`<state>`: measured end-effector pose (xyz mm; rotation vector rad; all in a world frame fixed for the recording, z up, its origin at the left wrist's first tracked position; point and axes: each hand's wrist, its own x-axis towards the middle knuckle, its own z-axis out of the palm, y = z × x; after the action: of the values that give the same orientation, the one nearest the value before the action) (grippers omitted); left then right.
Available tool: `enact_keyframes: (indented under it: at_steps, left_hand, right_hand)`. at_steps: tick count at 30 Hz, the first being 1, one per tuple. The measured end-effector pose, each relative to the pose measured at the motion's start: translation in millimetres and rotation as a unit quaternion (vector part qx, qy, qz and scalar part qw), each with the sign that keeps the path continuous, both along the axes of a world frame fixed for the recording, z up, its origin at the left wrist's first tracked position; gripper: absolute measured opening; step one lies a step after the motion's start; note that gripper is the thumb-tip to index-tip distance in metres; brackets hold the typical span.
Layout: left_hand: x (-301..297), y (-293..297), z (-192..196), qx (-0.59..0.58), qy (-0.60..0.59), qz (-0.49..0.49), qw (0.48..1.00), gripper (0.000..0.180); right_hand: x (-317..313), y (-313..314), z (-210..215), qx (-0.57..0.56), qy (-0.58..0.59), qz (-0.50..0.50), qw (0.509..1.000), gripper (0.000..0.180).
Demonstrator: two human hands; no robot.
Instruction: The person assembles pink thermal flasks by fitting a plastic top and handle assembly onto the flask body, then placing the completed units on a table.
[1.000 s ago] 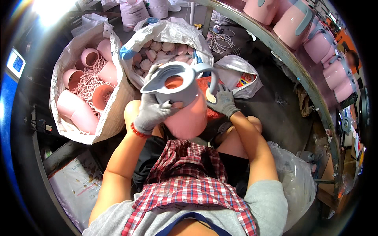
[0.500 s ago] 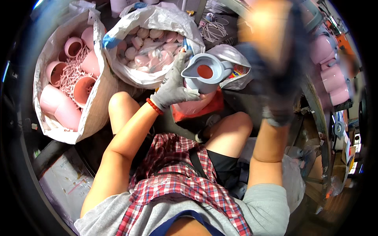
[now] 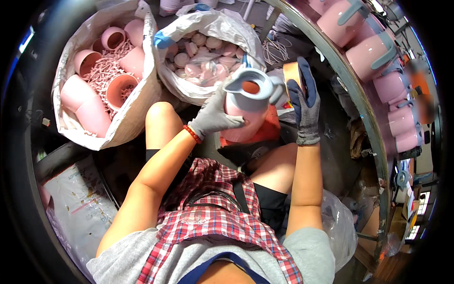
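Note:
Between my knees is a pink jug [image 3: 248, 120] with a grey-blue spouted collar and handle; its mouth shows an orange-brown inside. My left hand [image 3: 213, 113], in a grey glove, is closed round the jug's left side. To the right of the jug, my right hand [image 3: 305, 99], in a grey glove with a dark blue palm, is raised. It grips a tan-orange piece with a flat face [image 3: 292, 73], whose kind I cannot make out. Beneath the jug lies a red-orange surface [image 3: 272, 123].
At left a white sack [image 3: 137, 113] holds pink cups and curly pink packing strips. Beside it, another white sack [image 3: 217, 21] contains round pink lids. Several pink jugs [image 3: 371, 57] line the right, behind a curved metal edge [image 3: 352, 85]. A white cable [image 3: 276, 51] lies behind.
My right hand, blurred high at the right before, has come down and left towards the jug, still with the tan-orange piece. My left hand stays on the jug. The view has shifted.

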<state>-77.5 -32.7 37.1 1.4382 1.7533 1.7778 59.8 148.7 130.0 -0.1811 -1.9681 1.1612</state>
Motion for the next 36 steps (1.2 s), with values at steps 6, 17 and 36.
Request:
enact_keyframes:
  at_steps: [6,17,36]
  left_hand:
    - [-33,-42,-16,0.106,-0.179,0.131,0.969,0.075]
    - [-65,40,-21,0.166,-0.287,0.174,0.927,0.078]
    - [-309,129,-135,-0.451,-0.084,0.433,0.776,0.081]
  right_hand:
    - [-8,20,-121,0.177,-0.195,-0.146,0.954,0.067]
    - [-47,25,-112,-0.617,-0.038,0.194,0.762,0.048]
    - [-17,79,-96,-0.375,0.081,-0.121,0.916,0.046]
